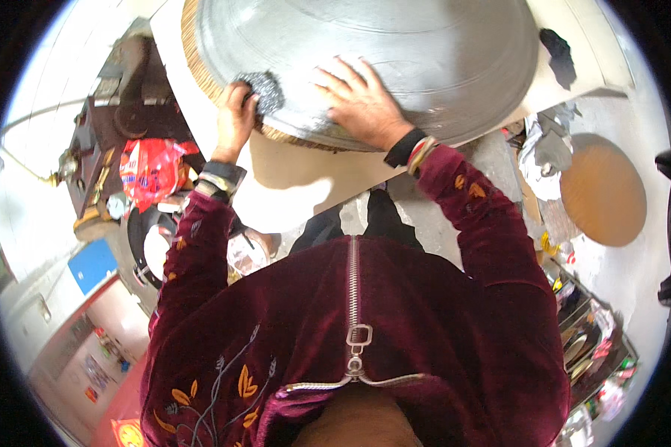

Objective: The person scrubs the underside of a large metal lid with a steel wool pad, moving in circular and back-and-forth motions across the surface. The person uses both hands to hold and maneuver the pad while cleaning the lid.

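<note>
While a crumpled red plastic bag (pixel 153 170) lies at far left beside a blue rectangular panel (pixel 93 265), the left hand (pixel 235 119) is curled closed around a grey steel-wool scrubber (pixel 265 89), pressing it to the lower rim of a large, dull, domed metal pan (pixel 425 45). The pan rests on a woven straw ring (pixel 201 71) atop a pale table (pixel 291 171). The right hand (pixel 361 100) lies flat, fingers spread, on the pan. A round brown disc (pixel 602 190) sits at right.

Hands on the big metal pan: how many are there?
2. The left hand presses a steel wool pad near the edge of the pan; the right hand lies flat on it.
</note>
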{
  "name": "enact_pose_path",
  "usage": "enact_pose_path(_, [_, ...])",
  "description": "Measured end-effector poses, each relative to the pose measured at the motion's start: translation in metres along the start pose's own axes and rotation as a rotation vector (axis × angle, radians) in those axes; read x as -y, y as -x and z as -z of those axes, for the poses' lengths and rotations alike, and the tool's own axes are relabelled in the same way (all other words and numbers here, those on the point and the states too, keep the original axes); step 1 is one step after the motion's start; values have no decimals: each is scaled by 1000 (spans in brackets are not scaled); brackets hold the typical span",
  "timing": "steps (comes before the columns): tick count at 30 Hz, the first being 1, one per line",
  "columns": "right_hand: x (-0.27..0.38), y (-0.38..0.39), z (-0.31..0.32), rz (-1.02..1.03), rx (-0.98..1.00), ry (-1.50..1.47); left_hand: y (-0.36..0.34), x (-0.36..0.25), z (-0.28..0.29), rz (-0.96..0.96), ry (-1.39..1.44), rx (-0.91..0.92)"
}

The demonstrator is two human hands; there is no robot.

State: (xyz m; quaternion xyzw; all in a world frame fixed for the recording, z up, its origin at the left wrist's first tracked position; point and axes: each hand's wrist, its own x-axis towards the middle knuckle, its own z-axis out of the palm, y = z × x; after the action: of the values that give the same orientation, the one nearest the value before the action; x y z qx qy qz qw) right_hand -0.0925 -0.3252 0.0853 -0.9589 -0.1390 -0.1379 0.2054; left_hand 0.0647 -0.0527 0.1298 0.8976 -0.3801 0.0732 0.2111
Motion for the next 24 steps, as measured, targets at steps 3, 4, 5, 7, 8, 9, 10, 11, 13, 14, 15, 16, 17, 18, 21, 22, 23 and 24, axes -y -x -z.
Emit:
enact_pose_path(3, [-23,17,16,-92,-106,17,1,3,1,-36,9,2])
enact_pose_path(4, [-50,28,32,-176,-168,98,2,4,0,-27,-11,14])
enact_pose_path(5, [-70,37,42,-263,-146,156,3,4,-1,-11,-34,16])
enact_pose_path(7, [-83,49,51,-416,-243,260,4,6,-3,-3,-26,18])
enact_pose_path(8, [-82,53,54,-536,-322,287,4,6,-3,7,-15,14])
enact_pose_path(9, [-76,56,55,-400,-252,171,4,7,-4,16,-2,9])
enact_pose_path(10, [-65,56,55,-303,-247,47,4,7,-4,-9,-29,1])
enact_pose_path(11, [-58,57,58,-198,-164,-41,4,8,-4,9,-40,23])
enact_pose_path(13, [-49,54,66,24,-179,105,4,8,-3,25,-28,49])
enact_pose_path(14, [-51,51,71,-17,-139,119,5,8,-2,27,-26,59])
enact_pose_path(15, [-63,48,77,-68,-63,141,5,8,-2,24,-26,53])
enact_pose_path(16, [-95,43,87,-111,-95,-108,5,8,-3,18,-24,38])
enact_pose_path(17, [-106,41,89,-206,-78,-29,6,8,-3,30,-25,40])
enact_pose_path(18, [-116,37,87,-332,-39,59,7,8,-4,33,-27,30])
enact_pose_path(21, [-105,31,55,-166,72,437,8,10,-7,59,-14,30])
enact_pose_path(22, [-93,30,43,12,150,535,8,10,-7,77,-11,35])
enact_pose_path(23, [-90,32,45,47,101,453,9,10,-8,61,3,22])
enact_pose_path(24, [-87,32,44,109,101,323,9,10,-7,51,13,17])
